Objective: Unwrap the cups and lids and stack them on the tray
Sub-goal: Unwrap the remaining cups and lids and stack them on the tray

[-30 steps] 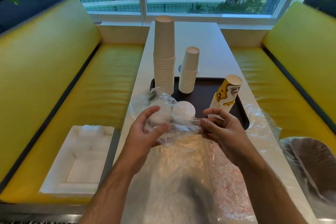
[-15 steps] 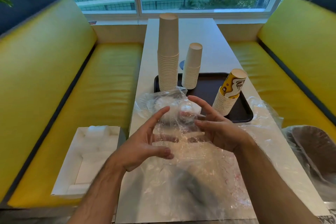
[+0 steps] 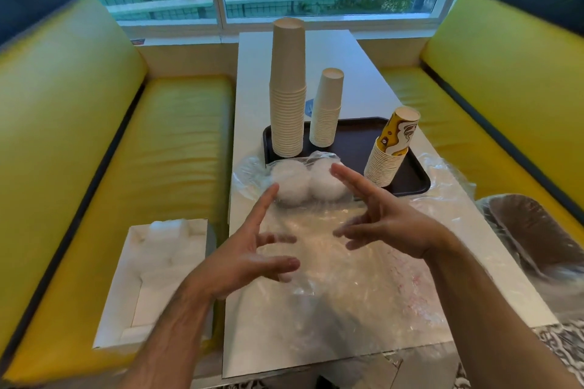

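Lids (image 3: 308,185), white, still bagged in clear wrap (image 3: 331,262), lie mid-frame at tray's (image 3: 417,178) near edge. Nearer: left hand (image 3: 243,259) and right hand (image 3: 384,219) hover spread-fingered, empty. Step: unwrapping lids. Next: pinch film, tear open. Beyond, three cup stacks (image 3: 288,88) stand on tray.

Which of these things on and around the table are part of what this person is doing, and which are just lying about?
Part of the job:
- wrapped lids, in clear plastic
- dark tray
- tall cup stack, shorter cup stack, patterned cup stack, all on the tray
- left hand and right hand, both open and holding nothing

Just lying about:
- white box on the yellow seat
- loose plastic wrap spread on the table
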`<action>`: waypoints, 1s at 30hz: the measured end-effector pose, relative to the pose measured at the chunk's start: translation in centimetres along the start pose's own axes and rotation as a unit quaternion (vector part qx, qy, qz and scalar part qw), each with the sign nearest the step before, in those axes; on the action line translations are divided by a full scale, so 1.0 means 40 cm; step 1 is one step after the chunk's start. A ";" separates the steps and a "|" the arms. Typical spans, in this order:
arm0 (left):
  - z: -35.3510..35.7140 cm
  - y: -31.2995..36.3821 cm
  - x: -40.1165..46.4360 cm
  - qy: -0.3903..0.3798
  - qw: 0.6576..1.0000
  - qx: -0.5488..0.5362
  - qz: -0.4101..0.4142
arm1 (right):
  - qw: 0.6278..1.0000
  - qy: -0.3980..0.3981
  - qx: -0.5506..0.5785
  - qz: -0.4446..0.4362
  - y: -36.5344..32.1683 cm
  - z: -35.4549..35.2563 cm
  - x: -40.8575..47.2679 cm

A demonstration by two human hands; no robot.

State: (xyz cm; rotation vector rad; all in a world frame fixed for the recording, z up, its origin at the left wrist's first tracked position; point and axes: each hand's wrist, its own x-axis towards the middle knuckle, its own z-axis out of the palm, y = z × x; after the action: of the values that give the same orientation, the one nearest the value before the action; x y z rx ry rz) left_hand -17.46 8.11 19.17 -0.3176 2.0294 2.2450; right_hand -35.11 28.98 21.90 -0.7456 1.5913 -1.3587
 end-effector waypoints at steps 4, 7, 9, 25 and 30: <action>0.021 -0.025 -0.009 -0.040 0.997 0.060 0.006 | 1.000 0.028 0.005 -0.003 0.003 -0.001 -0.051; 0.041 -0.026 -0.006 -0.072 0.995 0.075 0.007 | 1.000 0.014 0.002 0.011 0.006 -0.023 -0.079; 0.053 -0.024 0.000 -0.091 0.992 0.091 0.015 | 1.000 0.008 -0.010 0.023 0.008 -0.047 -0.098; 0.271 -0.051 0.230 -0.009 0.999 -0.050 -0.009 | 0.999 -0.019 -0.026 0.030 0.113 -0.339 -0.229; 0.371 -0.051 0.307 -0.012 0.998 0.052 -0.032 | 0.990 0.001 -0.109 0.085 0.160 -0.419 -0.255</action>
State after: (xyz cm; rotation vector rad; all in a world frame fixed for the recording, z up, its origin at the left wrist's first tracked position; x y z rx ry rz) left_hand -30.28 22.22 15.87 -0.3385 2.0840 2.0876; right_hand -45.22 46.62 18.21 -0.7182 1.7805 -1.0749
